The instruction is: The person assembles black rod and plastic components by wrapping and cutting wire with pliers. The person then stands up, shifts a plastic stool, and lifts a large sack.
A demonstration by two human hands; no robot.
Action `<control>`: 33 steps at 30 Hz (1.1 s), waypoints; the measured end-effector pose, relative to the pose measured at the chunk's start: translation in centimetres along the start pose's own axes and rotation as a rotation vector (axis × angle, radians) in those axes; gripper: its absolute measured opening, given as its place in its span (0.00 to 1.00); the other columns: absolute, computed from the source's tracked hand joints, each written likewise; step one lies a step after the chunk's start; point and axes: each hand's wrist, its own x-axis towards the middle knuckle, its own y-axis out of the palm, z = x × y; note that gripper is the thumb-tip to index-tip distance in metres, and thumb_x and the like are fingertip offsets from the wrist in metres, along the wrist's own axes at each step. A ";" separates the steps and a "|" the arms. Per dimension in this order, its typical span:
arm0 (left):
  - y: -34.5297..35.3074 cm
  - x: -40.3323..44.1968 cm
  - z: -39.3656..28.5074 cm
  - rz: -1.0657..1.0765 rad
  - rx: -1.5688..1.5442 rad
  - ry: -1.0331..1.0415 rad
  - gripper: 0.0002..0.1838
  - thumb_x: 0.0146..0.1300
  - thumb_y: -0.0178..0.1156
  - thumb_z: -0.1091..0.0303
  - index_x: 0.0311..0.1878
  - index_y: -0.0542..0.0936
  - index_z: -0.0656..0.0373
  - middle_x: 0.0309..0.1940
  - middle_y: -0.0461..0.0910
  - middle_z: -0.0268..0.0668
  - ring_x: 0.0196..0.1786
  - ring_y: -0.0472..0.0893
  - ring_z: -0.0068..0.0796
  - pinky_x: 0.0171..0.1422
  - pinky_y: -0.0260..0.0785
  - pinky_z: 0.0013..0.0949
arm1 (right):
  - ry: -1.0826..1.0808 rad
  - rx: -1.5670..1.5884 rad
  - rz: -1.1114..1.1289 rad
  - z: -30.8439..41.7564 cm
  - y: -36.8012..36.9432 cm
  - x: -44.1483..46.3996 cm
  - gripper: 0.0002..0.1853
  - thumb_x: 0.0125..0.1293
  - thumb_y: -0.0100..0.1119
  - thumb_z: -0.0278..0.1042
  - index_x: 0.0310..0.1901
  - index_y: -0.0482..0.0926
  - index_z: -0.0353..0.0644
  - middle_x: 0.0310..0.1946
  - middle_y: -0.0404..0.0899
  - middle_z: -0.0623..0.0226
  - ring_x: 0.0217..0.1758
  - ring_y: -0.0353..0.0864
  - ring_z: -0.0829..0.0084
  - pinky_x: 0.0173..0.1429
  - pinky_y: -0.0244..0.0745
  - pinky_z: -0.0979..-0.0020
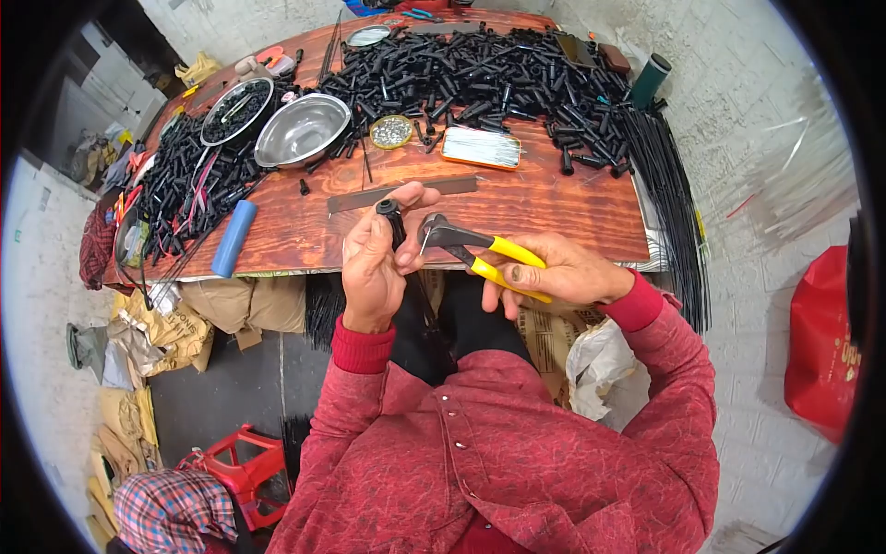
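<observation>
Between the fingers of my left hand [372, 263] is a black plastic part [390, 214], its round end facing up. My right hand [554, 268] is wrapped round the yellow handles of a pair of pliers [503, 261]. The dark jaws of the pliers point left, close beside the black part, with a thin piece of metal at their tip. Whether the jaws touch the part I cannot tell. Behind my hands a flat metal strip [443, 186] lies on the wooden table [572, 217].
Black parts [443, 74] are heaped at the back. Nearby stand a steel bowl [300, 134], a yellow-rimmed dish [391, 132] and a tray of thin pins [481, 148]. A blue roll [234, 238] lies left, long black rods [669, 203] right. A red stool [245, 457] is on the floor.
</observation>
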 end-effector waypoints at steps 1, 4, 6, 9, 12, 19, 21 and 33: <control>-0.1 0.0 0.0 -0.011 0.013 -0.014 0.28 0.76 0.50 0.55 0.69 0.67 0.68 0.63 0.74 0.50 0.27 0.63 0.12 0.28 0.54 0.18 | -0.019 -0.017 -0.005 -0.2 -0.2 0.0 0.31 0.75 0.52 0.54 0.70 0.68 0.39 0.40 0.83 0.62 0.33 0.80 0.79 0.42 0.76 0.76; -0.4 0.3 0.3 0.014 0.000 0.015 0.28 0.76 0.49 0.56 0.69 0.66 0.68 0.59 0.74 0.45 0.28 0.63 0.13 0.28 0.54 0.18 | -0.036 0.025 -0.039 -0.5 -0.4 -0.2 0.30 0.75 0.53 0.51 0.69 0.68 0.38 0.40 0.82 0.63 0.35 0.80 0.79 0.42 0.76 0.77; -0.8 0.2 0.3 -0.003 0.013 0.022 0.28 0.76 0.49 0.56 0.69 0.66 0.68 0.54 0.74 0.41 0.28 0.63 0.14 0.28 0.53 0.19 | 0.009 -0.012 -0.050 -0.9 -0.7 -0.1 0.27 0.75 0.53 0.48 0.67 0.70 0.38 0.37 0.81 0.65 0.34 0.78 0.81 0.41 0.75 0.77; -1.0 0.3 0.1 -0.023 0.018 0.027 0.28 0.76 0.50 0.56 0.68 0.66 0.68 0.47 0.71 0.35 0.28 0.63 0.14 0.27 0.53 0.19 | 0.082 -0.092 -0.072 -1.7 -1.7 -0.3 0.22 0.75 0.53 0.43 0.62 0.73 0.37 0.33 0.78 0.69 0.33 0.76 0.83 0.39 0.73 0.79; -1.6 0.2 -0.1 -0.046 -0.004 0.030 0.28 0.76 0.49 0.55 0.67 0.67 0.69 0.42 0.68 0.32 0.29 0.62 0.15 0.27 0.52 0.20 | 0.111 -0.152 -0.156 -1.3 -1.1 -0.1 0.17 0.70 0.58 0.44 0.50 0.78 0.38 0.29 0.75 0.70 0.33 0.75 0.81 0.38 0.73 0.75; -2.0 0.3 -0.3 -0.026 -0.033 0.058 0.25 0.78 0.47 0.56 0.66 0.68 0.67 0.38 0.66 0.31 0.27 0.60 0.15 0.27 0.51 0.20 | 0.084 -0.565 -0.460 -5.7 -6.0 3.0 0.21 0.63 0.66 0.50 0.42 0.79 0.37 0.25 0.76 0.64 0.29 0.76 0.72 0.35 0.70 0.63; -2.4 0.3 -0.6 -0.027 -0.027 0.065 0.25 0.77 0.48 0.56 0.66 0.68 0.67 0.37 0.66 0.31 0.27 0.60 0.15 0.27 0.51 0.20 | 0.133 -0.485 -0.488 -5.6 -7.1 4.4 0.21 0.61 0.67 0.49 0.42 0.81 0.37 0.24 0.78 0.64 0.29 0.76 0.72 0.35 0.71 0.64; -4.5 0.6 -1.1 -0.058 0.004 0.071 0.26 0.75 0.52 0.54 0.66 0.70 0.65 0.34 0.66 0.28 0.26 0.60 0.13 0.26 0.51 0.20 | -0.102 -1.165 -0.629 -5.1 -12.1 21.0 0.14 0.58 0.64 0.44 0.36 0.85 0.42 0.29 0.83 0.51 0.34 0.84 0.49 0.39 0.76 0.53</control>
